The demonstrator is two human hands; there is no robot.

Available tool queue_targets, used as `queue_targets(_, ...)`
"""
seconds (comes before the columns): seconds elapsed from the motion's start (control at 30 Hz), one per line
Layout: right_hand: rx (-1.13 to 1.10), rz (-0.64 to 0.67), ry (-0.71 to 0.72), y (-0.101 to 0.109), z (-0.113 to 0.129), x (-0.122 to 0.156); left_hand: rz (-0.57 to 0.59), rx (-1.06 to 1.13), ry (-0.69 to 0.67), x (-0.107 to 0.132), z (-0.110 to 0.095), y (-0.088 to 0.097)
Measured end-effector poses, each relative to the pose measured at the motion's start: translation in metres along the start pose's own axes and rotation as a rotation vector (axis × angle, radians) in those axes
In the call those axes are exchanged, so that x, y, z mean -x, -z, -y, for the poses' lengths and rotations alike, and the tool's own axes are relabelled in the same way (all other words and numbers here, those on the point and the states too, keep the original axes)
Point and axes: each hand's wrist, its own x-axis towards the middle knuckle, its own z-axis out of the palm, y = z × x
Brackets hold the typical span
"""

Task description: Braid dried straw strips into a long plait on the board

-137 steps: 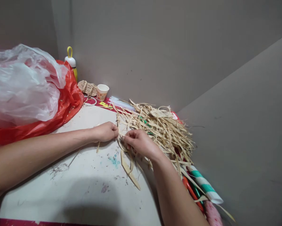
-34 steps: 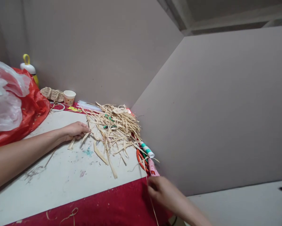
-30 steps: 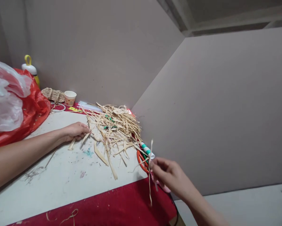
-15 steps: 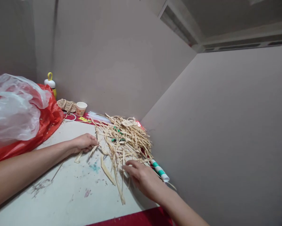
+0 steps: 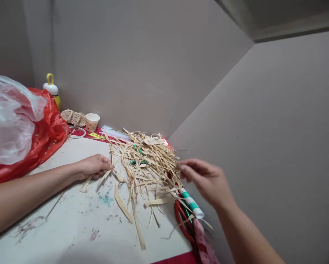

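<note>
My left hand rests low over the board, its thumb and fingers pinching the end of a thin twisted straw strand that runs up beside the pile. Loose strips of dry straw stick out below these fingers. To the right lies the tangled pile of straw. My right hand is raised at the pile's right edge, with thumb and forefinger tips close together. Whatever sits between those tips is too small to make out. A broad straw strip and other loose pieces lie between the hands.
Red-handled scissors and a green-and-white striped roll lie at the right edge of the stained white board. Behind stand a paper cup, a woven straw sole and a yellow bottle. Plastic bags fill the left.
My right hand has moved up and right from the pile's lower side to its right edge, uncovering the scissors. My left hand keeps its pinch. The view has shifted slightly.
</note>
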Motion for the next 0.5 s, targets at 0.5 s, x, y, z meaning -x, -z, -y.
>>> queue_targets(0.5, -0.113, 0.368, -0.604, 0.018, 0.000, 0.038, -0.020, 0.009, 0.013, 0.002, -0.003, -0.003)
